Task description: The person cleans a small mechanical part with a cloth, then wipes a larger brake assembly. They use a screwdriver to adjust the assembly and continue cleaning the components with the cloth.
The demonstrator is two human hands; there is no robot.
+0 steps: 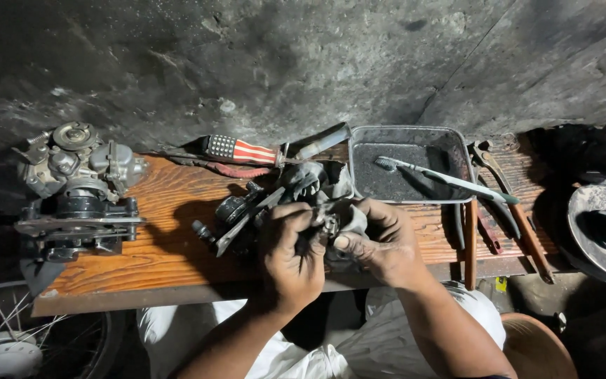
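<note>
I hold a small metal part (329, 226), wrapped in a grey rag (320, 184), between both hands above the front edge of the wooden board (170, 245). My right hand (381, 243) pinches the part from the right, thumb on top; my left hand (290, 254) curls closed around its left side. The part lies between the two grips, equally near both. Its long axis is hidden by fingers and cloth. The dark carburettor body (236, 214) lies just left, its length running diagonally.
</note>
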